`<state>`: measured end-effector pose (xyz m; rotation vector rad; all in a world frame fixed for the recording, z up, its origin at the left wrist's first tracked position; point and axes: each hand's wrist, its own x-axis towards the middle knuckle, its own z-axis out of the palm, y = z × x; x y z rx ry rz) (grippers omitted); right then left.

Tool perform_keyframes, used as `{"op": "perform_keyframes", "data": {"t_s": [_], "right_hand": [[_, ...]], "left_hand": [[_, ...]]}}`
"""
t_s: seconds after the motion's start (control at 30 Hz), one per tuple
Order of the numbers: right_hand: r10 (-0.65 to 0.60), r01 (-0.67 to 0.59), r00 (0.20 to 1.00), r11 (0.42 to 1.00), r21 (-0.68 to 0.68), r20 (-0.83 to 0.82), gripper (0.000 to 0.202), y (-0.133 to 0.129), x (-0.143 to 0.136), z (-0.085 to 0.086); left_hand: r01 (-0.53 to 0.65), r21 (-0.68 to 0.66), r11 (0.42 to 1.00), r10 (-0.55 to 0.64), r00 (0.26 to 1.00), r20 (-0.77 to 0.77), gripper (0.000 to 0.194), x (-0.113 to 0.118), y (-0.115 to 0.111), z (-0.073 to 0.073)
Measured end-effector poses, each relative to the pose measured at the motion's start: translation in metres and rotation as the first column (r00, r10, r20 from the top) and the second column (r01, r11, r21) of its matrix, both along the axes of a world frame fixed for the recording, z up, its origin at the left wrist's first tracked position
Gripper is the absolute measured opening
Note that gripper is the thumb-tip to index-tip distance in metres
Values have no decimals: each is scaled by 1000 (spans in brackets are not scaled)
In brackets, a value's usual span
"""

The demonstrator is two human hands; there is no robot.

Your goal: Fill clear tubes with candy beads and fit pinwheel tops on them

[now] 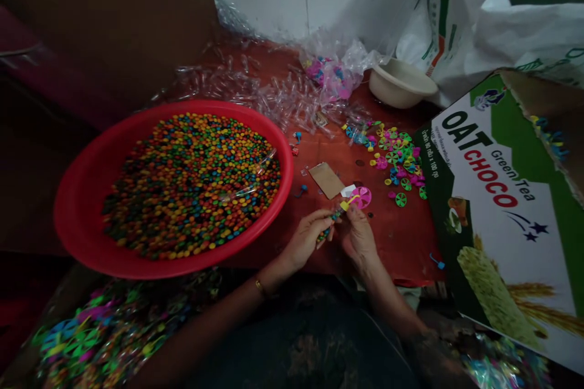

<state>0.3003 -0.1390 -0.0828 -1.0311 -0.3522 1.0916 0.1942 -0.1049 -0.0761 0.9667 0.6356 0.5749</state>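
Observation:
My left hand (pixel 305 238) is closed around a small clear tube (pixel 323 234) with coloured candies inside. Just to its right, my right hand (pixel 362 240) pinches a toy pinwheel, a pink wheel (pixel 362 197) on a yellow stem and cap (pixel 345 203). The yellow piece is at the upper end of the tube; whether it is seated there I cannot tell. Left of my hands stands a large red basin (pixel 285 194) of small round coloured candies (pixel 196 182), with a couple of clear tubes (pixel 249 189) lying on them.
Clear plastic tubes (pixel 260 88) are heaped behind the basin. Several loose pinwheels (pixel 401 161) lie at right, beside an oat snack carton (pixel 497 206). A cardboard piece (pixel 326 180) lies past my hands. A pale bowl (pixel 401 85) stands behind. Finished-looking toys (pixel 82 340) are piled lower left.

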Motion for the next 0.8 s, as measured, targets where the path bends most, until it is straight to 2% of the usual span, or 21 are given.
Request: {"op": "perform_keyframes", "data": {"t_s": [0.13, 0.23, 0.33, 0.43, 0.5, 0.53, 0.57, 0.6, 0.67, 0.7, 0.73, 0.77, 0.8], "right_hand": [[25, -25, 999, 1000, 4, 22, 31, 0, -3, -1], [108, -115, 982, 993, 37, 154, 29, -4, 12, 2], [240, -297, 866, 953, 64, 440, 24, -8, 35, 9], [367, -500, 698, 864, 53, 614, 24, -9, 51, 18], [375, -548, 649, 834, 65, 662, 24, -9, 53, 22], [351, -532, 643, 844, 68, 681, 23, -10, 51, 23], [313, -495, 645, 866, 69, 697, 22, -10, 48, 22], [272, -445, 652, 893, 67, 707, 21, -11, 44, 20], [199, -339, 684, 939, 65, 702, 19, -14, 35, 12], [166, -290, 713, 954, 71, 681, 18, -14, 31, 8], [137, -248, 746, 965, 81, 652, 17, -15, 28, 4], [110, -214, 775, 972, 95, 623, 17, -15, 25, 1], [100, -204, 792, 973, 107, 602, 16, -15, 24, 0]], "left_hand": [[-6, -44, 999, 7, 1000, 23, 27, -2, -2, 0], [26, -62, 998, -24, 999, 23, 26, -5, -5, 2], [134, -154, 979, -123, 989, 83, 26, -8, -8, 5], [340, -280, 898, -283, 932, 227, 26, -9, -10, 6], [426, -332, 841, -348, 898, 271, 26, -10, -11, 6], [430, -339, 837, -358, 898, 257, 26, -10, -11, 7], [397, -325, 858, -343, 915, 212, 26, -10, -11, 8], [324, -271, 906, -298, 945, 134, 25, -10, -12, 10], [134, -2, 991, -134, 989, -62, 22, -10, -11, 14], [49, 180, 982, -23, 990, -141, 21, -10, -10, 16], [-7, 342, 940, 76, 979, -188, 20, -10, -8, 17], [-29, 445, 895, 134, 969, -206, 19, -10, -6, 19], [-19, 467, 884, 131, 969, -209, 19, -10, -4, 20]]}}
